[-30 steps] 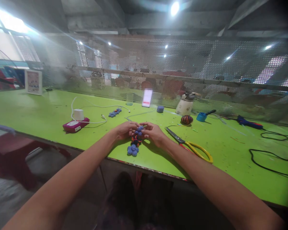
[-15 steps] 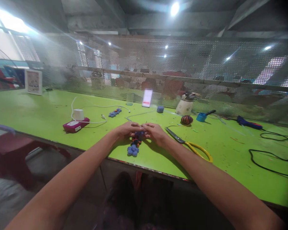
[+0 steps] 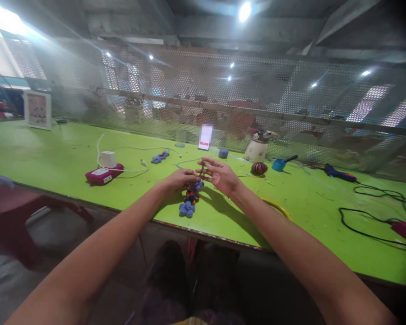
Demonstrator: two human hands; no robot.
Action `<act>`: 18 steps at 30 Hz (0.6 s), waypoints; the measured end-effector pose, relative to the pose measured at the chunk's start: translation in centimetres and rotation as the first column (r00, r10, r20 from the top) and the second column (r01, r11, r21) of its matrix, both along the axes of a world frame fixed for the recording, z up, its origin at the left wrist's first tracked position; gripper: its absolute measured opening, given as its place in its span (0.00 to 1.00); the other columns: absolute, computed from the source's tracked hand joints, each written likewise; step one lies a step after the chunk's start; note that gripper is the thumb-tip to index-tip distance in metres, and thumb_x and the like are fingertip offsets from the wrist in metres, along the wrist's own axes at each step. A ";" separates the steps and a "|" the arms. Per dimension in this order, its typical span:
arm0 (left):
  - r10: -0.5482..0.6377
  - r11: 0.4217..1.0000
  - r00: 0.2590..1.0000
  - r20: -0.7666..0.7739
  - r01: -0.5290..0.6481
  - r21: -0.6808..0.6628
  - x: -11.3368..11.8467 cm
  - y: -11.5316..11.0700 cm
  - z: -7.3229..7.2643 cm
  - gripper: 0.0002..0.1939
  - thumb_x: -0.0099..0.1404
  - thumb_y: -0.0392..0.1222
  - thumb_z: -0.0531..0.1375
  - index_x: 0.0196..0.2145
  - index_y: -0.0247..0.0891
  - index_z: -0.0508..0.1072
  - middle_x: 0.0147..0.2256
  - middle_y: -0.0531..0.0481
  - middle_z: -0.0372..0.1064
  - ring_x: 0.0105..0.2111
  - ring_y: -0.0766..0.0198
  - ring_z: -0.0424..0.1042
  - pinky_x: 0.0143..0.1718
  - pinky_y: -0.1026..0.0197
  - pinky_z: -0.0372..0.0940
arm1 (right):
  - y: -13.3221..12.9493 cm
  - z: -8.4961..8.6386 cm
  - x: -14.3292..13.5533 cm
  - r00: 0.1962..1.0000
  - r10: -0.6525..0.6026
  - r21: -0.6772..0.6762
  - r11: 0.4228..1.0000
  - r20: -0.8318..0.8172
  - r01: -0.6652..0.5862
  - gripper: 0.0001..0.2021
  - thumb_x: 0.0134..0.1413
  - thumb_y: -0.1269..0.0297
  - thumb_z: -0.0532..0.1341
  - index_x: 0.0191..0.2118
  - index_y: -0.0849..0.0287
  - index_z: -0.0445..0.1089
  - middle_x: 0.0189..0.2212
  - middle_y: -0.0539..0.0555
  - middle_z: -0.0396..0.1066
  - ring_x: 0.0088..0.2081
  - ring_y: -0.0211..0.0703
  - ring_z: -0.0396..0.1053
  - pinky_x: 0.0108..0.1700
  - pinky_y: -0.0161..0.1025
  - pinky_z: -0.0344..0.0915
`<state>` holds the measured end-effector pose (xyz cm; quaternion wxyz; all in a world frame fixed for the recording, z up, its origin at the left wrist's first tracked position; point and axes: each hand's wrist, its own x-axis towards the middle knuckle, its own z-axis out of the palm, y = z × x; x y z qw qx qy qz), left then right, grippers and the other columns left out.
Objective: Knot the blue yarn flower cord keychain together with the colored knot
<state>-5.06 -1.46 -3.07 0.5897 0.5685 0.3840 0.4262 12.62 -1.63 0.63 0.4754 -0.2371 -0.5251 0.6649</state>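
Note:
My left hand [image 3: 182, 179] pinches the upper end of a crocheted flower strip [image 3: 191, 197] near the table's front edge. The strip has blue flowers at its ends and a dark, orange-flecked one between them; its lowest blue flower [image 3: 187, 209] hangs toward me. Just above and to the right, my right hand [image 3: 219, 174] has its fingers bent around a thin dark strand [image 3: 203, 168], apparently yarn, leading down to the left fingertips. Scissors with yellow handles [image 3: 276, 206] lie partly hidden behind my right forearm.
A striped yarn ball [image 3: 259, 169], blue yarn roll [image 3: 223, 153], blue cup [image 3: 278, 164] and cream jug [image 3: 257, 146] stand to the right. Beyond are a phone [image 3: 205, 137] and clear glass [image 3: 180, 138]. Leftward lie another crocheted piece [image 3: 160, 157] and a magenta power strip [image 3: 104, 175] with cables.
My right hand has lifted away from the left and turned, its fingers spreading with the strand between them. The left hand keeps its pinch. The view has shifted slightly, and my forearm covers more of the scissors.

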 end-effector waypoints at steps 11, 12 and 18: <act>0.041 0.997 0.997 -0.063 -0.037 0.063 0.2 -0.2 0.0 0.04 0.50 0.34 0.66 0.25 0.32 0.74 0.20 0.49 0.67 0.20 0.69 0.63 0.23 0.65 0.56 | 3.3 7.0 -1.0 0.941 -0.244 0.019 0.969 0.234 0.246 0.13 0.48 0.86 0.52 0.30 0.63 0.69 0.15 0.45 0.57 0.16 0.29 0.47 0.22 0.31 0.55; 0.049 0.996 0.996 -0.075 -0.043 0.072 0.2 -0.2 0.0 0.03 0.50 0.33 0.66 0.25 0.32 0.74 0.20 0.49 0.67 0.20 0.69 0.63 0.23 0.65 0.56 | 3.7 7.7 -1.0 0.935 -0.259 0.032 0.965 0.244 0.259 0.13 0.48 0.86 0.51 0.30 0.63 0.68 0.15 0.45 0.57 0.16 0.29 0.48 0.21 0.31 0.55; 0.087 0.991 0.987 -0.134 -0.072 0.112 0.2 0.1 -0.1 0.02 0.50 0.33 0.65 0.25 0.32 0.76 0.20 0.48 0.67 0.20 0.68 0.63 0.23 0.64 0.56 | 6.2 12.0 -1.1 0.897 -0.356 0.110 0.934 0.261 0.339 0.14 0.50 0.86 0.50 0.28 0.61 0.66 0.16 0.45 0.53 0.16 0.29 0.48 0.20 0.30 0.52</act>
